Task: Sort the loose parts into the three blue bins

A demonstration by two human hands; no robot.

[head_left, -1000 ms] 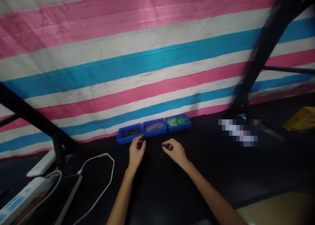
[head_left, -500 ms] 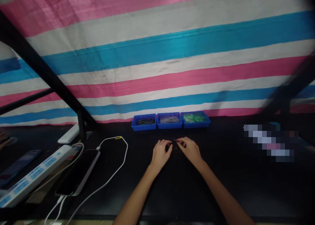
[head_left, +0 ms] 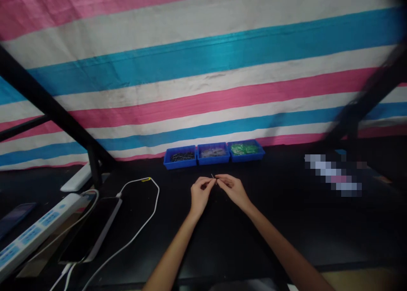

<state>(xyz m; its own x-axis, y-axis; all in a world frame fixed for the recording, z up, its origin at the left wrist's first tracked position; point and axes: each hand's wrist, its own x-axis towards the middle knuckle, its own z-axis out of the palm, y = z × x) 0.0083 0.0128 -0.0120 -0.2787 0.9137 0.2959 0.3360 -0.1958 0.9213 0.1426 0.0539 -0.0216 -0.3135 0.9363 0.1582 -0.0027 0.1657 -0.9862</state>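
My left hand (head_left: 201, 193) and my right hand (head_left: 232, 190) meet at the fingertips over the black table, both closed in a pinch. A thin, light, pin-like metal piece (head_left: 212, 176) pokes up between them. Its lower end is hidden by the fingers, and what else the left fingertips hold is too small to make out. Just beyond the hands stand three blue bins in a row. Dark thin metal pieces (head_left: 182, 156) lie in the left bin (head_left: 180, 165), clear small pieces (head_left: 212, 152) in the middle bin (head_left: 213, 160), and green small pieces (head_left: 244, 148) in the right bin (head_left: 248, 158).
At left lie a white power strip (head_left: 38, 231), a phone (head_left: 90, 229) with a white cable (head_left: 140, 229), and another dark phone (head_left: 14, 218). A blurred-out item (head_left: 332, 174) lies at right. Black frame bars (head_left: 57, 113) rise before the striped sheet (head_left: 203, 83).
The hands have come together, fingertips now touching or nearly so. The pin-like piece, held low at the right fingertips before, now points upward between both hands. The camera view has shifted slightly.
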